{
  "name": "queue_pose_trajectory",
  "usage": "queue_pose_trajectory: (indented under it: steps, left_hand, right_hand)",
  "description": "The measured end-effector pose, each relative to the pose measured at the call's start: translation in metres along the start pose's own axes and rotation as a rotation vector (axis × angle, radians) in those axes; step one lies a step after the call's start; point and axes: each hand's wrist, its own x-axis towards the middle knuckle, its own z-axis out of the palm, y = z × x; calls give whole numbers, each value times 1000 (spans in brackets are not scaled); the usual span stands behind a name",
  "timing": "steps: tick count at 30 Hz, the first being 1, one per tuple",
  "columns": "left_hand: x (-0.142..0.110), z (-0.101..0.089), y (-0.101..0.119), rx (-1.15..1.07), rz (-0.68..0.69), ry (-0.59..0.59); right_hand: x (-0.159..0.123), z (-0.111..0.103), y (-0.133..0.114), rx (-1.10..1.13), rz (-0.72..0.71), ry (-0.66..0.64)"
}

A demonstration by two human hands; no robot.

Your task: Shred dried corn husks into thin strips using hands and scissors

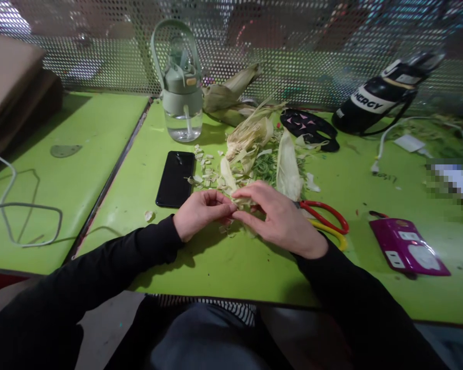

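Here's the bench, bright lime green, smooth and lightly scuffed, split at the left by a dark seam; behind it runs a perforated metal screen, with blurred shapes showing through the holes; a stack of flat brown slabs fills the far left corner.

Along the back, a sage-green bottle with a clear base and looped handle stands upright, while a black bottle with a white band leans right; a black phone lies flat left of the litter.

And now the middle: pale, straw-coloured dry husks, ribbed and papery, lie heaped over fine green shreds, with cream chips scattered beside the phone; at the near edge of that heap, left hand and right hand meet, fingers narrow and tip to tip, pinching a small pale yellowish scrap, thin and partly hidden; scissors with red and yellow handles lie just beside the right hand.
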Motion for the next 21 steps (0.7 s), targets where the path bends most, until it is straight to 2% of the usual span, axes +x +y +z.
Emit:
queue_pose_trajectory:
  steps: [2, 5, 10, 14, 18, 21]
  left_hand:
    - [-1, 0, 2, 18, 18, 2]
    - [-1, -1, 3, 12, 7, -13]
    - [1, -5, 4, -4, -78, -81]
    - [-1, -5, 10, 27, -78, -112]
    - [-4, -4, 17, 120, -42, -58]
    - [-5, -6, 19, 259, 0, -29]
  right_hand:
    - [0, 0, 1, -10, -34, -43]
    - [0, 0, 3, 6, -58, -15]
    - [1, -1, 4, 48, -13, -20]
    - [1, -1, 4, 101, 58, -4]
    - [1, -1, 0, 105, 147, 55]
    - [0, 0, -2, 44, 160, 139]
